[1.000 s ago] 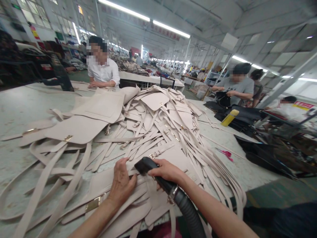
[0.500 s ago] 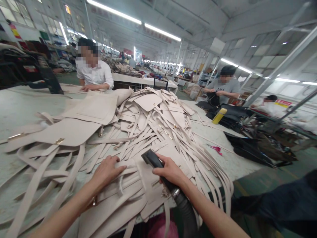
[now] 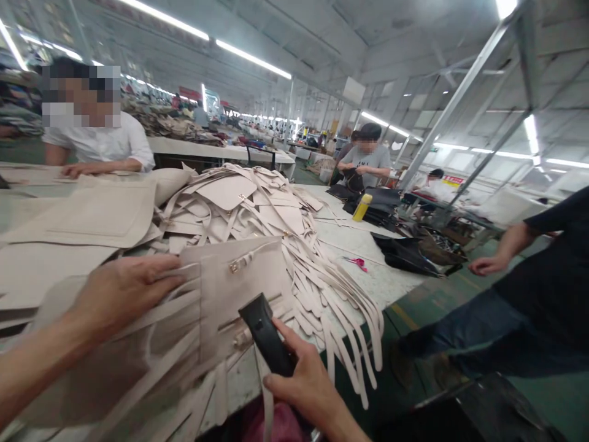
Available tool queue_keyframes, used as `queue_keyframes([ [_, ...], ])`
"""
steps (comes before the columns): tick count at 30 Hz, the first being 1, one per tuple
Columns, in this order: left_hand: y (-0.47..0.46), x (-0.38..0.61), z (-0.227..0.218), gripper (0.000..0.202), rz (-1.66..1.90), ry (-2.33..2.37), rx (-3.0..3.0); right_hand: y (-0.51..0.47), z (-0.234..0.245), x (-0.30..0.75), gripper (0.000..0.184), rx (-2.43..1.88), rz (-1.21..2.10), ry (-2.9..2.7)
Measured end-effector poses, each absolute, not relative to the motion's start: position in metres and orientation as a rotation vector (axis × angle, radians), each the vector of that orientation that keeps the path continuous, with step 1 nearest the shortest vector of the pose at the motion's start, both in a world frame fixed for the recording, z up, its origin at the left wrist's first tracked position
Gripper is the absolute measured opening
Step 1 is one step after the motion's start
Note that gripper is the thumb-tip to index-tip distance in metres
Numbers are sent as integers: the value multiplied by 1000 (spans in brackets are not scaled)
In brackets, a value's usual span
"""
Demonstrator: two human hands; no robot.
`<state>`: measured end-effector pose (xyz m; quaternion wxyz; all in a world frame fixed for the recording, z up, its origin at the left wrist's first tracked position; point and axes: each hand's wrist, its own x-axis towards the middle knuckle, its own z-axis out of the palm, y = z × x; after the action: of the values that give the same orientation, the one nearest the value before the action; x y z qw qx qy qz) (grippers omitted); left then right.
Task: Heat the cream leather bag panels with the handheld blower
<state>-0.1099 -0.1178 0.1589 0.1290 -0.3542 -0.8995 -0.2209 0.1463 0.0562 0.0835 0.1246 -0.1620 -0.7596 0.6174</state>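
My left hand [image 3: 120, 290] grips a beige leather bag panel [image 3: 239, 282] with a gold buckle and lifts it, with its straps, off the pile. My right hand [image 3: 309, 383] is closed around a black nozzle [image 3: 265, 334] at the table's near edge, its tip just below the panel. Behind them lies a large heap of beige straps and panels [image 3: 257, 209] across the table [image 3: 363, 245].
A person in a white shirt [image 3: 103, 144] works across the table. Another person in dark clothes [image 3: 529, 294] stands close on the right, hand hanging. A yellow bottle [image 3: 361, 207], black bags [image 3: 405, 255] and pink scissors [image 3: 355, 263] lie at the far right.
My left hand has picked up the beige panel and raised it toward me. My right hand with the nozzle has drawn back to the table's near edge. A person has come into view on the right.
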Motion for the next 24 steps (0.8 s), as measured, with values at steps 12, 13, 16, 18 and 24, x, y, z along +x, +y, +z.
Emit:
queue_keyframes([
  [12,-68,29,30,37,93,-2151,-2000,112,61,266,90,-1122,1615,-1875],
  [13,-69,34,15,38,87,-2202,-1972,112,59,272,91,-1125,1644,-1901],
  [16,-78,42,1,39,34,-2342,-1872,109,58,276,91,-1095,1781,-2003],
  [18,-83,44,6,39,-8,-2411,-1805,104,61,266,86,-995,1957,-2020],
  [24,-86,48,7,32,-133,-2570,-1683,89,71,212,73,-636,2437,-2063],
])
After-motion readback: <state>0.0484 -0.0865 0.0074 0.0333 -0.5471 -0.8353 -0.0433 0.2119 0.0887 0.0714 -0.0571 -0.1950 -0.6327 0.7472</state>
